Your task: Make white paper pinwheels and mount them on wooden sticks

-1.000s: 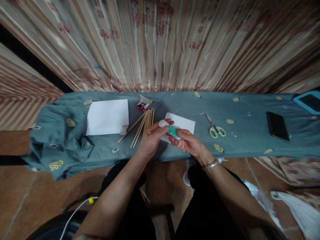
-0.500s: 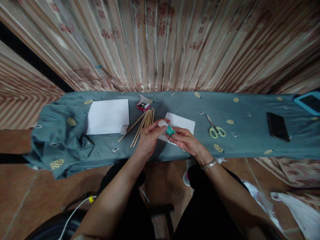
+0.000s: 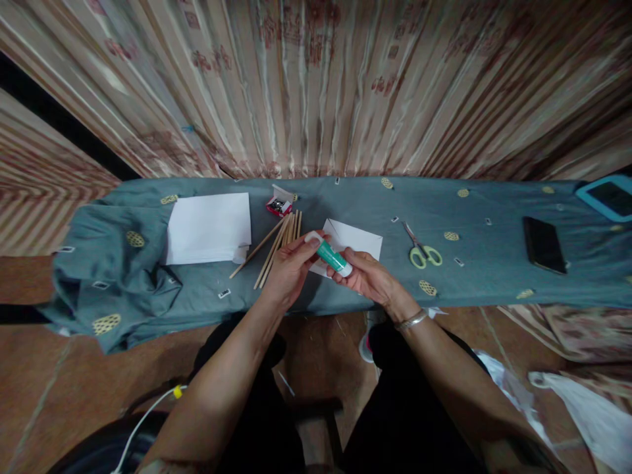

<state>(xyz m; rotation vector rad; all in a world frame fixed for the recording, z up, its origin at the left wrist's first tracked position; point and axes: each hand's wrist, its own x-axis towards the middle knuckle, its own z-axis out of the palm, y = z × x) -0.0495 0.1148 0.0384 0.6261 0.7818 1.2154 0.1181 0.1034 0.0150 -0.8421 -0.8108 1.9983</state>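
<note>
Both hands share one grip on a glue stick [image 3: 334, 257], a green tube with white ends, held aslant above the table. The left hand [image 3: 290, 266] is closed on its upper white end, with thumb and fingers pinching it; the right hand [image 3: 368, 275] (the one with a silvery bracelet [image 3: 411, 320] at the wrist) has its fingers under the lower end and its thumb alongside.

Beneath and just beyond the grip, a creased sheet of white paper [image 3: 358, 238] lies on the grey-green tablecloth [image 3: 434, 205], partly hidden by the hands. Just left of the grip, thin wooden sticks [image 3: 271, 262] fan out, some running behind the left hand. Past their far ends stands a small red box [image 3: 278, 204], its flap up and shiny pieces inside, too small to make out. Farther left is a stack of white paper [image 3: 208, 230].

Right of the grip lie scissors [image 3: 424, 255] with pale green handles, blades pointing away; well beyond them, a black smartphone [image 3: 544, 244] and a blue-framed device [image 3: 608, 197].
</note>
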